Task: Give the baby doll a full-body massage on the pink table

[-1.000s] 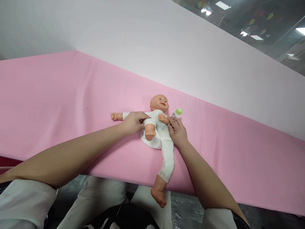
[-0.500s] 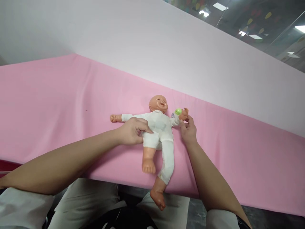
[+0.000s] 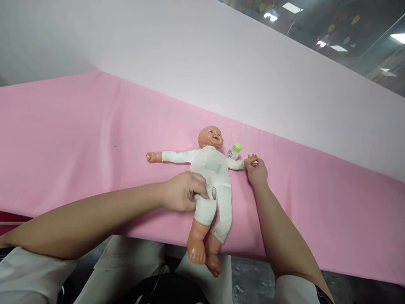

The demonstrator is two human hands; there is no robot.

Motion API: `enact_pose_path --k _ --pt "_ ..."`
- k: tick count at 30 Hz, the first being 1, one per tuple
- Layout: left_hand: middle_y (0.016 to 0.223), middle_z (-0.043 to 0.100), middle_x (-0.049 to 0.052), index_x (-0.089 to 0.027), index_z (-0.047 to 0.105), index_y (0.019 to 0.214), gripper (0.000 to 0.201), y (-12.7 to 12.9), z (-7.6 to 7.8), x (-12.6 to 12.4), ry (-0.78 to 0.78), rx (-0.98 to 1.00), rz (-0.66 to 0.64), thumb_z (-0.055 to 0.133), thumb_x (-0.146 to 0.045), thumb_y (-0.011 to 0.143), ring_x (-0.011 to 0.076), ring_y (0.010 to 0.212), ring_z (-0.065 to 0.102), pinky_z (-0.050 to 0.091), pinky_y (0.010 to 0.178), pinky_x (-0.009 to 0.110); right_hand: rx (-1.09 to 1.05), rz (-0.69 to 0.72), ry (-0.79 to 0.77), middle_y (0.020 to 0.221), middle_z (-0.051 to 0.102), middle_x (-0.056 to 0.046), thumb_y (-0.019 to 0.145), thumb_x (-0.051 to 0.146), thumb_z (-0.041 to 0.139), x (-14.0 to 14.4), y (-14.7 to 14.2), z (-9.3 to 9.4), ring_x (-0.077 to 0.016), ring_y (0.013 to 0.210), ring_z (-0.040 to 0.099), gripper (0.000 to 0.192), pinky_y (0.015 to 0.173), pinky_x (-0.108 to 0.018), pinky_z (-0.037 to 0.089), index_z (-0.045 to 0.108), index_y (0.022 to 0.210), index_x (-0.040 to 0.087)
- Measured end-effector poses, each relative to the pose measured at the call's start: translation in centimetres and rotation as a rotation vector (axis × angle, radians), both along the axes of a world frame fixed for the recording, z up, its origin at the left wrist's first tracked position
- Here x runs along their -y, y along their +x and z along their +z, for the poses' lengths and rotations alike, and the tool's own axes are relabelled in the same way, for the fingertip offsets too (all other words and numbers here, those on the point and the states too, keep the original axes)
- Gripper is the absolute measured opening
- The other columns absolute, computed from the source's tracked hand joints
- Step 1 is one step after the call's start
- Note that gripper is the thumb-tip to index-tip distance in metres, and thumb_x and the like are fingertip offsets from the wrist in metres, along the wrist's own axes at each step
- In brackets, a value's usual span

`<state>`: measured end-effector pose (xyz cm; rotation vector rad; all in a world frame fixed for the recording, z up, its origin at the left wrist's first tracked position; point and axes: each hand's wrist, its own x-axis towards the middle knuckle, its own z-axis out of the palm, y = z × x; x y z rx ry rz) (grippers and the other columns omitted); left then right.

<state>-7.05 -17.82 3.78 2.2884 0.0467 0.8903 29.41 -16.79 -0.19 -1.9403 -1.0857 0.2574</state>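
Nearest, below both grips, are the wearer's trousers [image 3: 129,257], with the near edge [image 3: 152,241] of the pink tabletop [image 3: 79,147] just above them. The doll [image 3: 210,162] lies on its back between the grips, head away from the wearer, and its feet [image 3: 196,249] reach over that edge, nearer than either grip. The left grip [image 3: 182,194] is curled closed on the cloth of one thigh [image 3: 205,209]; its thumb is mostly hidden. Beyond it and well to its right, the right grip [image 3: 257,171] is a narrow pinch on one small hand [image 3: 252,158]. The step in hand seems to be handling these two limbs; to do it well, keep the pinch light, support the thigh rather than tug the cloth, and turn each limb slowly from its joint. With the feet past the edge, a pull toward the wearer could drag the doll down. Sideways there is more room: cloth runs out left of the left grip and right of the right one. Just beyond the right grip, to its left, a green-capped bottle [image 3: 234,151] sits beside the forearm, within reach of an outward swing. Farther off, the wall [image 3: 196,67] limits movement away.
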Motion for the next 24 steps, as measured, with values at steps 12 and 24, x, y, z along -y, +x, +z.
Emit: enact_pose_path --k 12,24 --pt "0.081 0.069 0.002 -0.018 0.077 0.086 0.016 0.1 -2.1 -6.2 -0.227 -0.105 0.593 0.065 -0.023 0.078 0.0155 0.069 0.062 0.047 0.062 0.027 0.613 0.590 0.242 0.138 0.074 -0.009 0.100 0.030 0.059 1.3 -8.3 0.4 -0.0312 0.128 0.063 0.035 0.117 -0.057 0.047 0.075 0.130 0.027" --pt "0.071 0.066 0.000 -0.019 0.078 0.087 0.019 -0.6 0.4 -2.8 0.045 0.029 0.266 0.065 -0.012 0.075 0.0124 0.062 0.060 0.046 0.059 0.024 0.027 0.299 0.308 0.135 0.073 -0.013 0.099 0.056 0.061 0.8 -4.6 0.1 -0.0254 0.113 0.072 0.057 0.100 -0.044 0.059 0.060 0.144 0.021"
